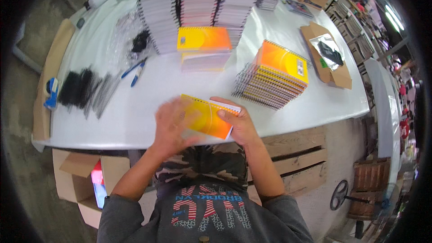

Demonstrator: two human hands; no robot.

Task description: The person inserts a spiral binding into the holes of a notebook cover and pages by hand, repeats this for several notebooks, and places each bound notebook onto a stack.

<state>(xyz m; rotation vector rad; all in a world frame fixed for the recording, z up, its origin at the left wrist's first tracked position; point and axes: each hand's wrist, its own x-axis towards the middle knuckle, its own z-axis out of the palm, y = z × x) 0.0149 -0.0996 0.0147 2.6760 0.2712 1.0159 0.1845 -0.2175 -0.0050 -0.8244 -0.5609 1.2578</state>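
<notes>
My right hand (237, 121) grips the right end of a yellow-orange notebook (208, 119), thumb on its cover. A row of punched holes runs along its upper edge, and white pages show at the right. My left hand (172, 123) is over the notebook's left end, its fingers smeared by motion; whether they touch it I cannot tell. Farther right stands a stack of spiral-bound notebooks (279, 78) with orange covers. Straight ahead, a low pile of yellow-orange notebooks (204, 39) shows no wire along its visible edge. Black binding coils (83, 90) lie to the left.
Blue-handled pliers (133, 72) lie beside clear plastic wrap (128, 31). Tall stacks of spiral notebooks (198, 4) rise at the back. A blue tape dispenser (51, 93) sits at the left edge, a cardboard piece with a plastic packet (330, 56) at the right. Below stands an open carton (67, 180).
</notes>
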